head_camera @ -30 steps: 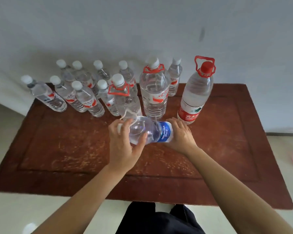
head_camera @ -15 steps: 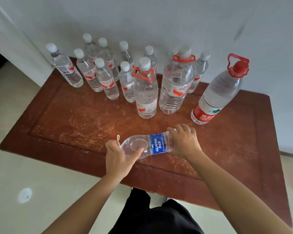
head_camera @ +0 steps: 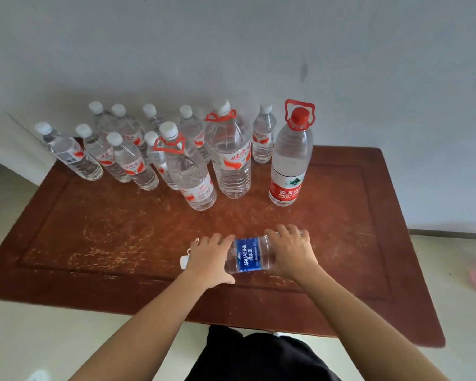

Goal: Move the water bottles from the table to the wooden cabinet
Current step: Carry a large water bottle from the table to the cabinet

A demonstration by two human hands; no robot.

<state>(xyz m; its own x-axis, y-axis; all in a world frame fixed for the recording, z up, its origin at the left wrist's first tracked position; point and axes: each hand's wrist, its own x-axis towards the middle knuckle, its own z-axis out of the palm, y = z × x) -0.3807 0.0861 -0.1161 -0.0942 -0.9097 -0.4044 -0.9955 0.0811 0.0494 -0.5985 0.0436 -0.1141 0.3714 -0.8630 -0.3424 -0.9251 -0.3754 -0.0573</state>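
Aquafina bottle (head_camera: 249,258) sideways | L hand (head_camera: 208,261) grips neck; R hand (head_camera: 293,253) grips base

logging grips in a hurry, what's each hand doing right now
Left hand: grips the cap end of the blue-label bottle, which lies sideways.
Right hand: grips the same bottle's base end.
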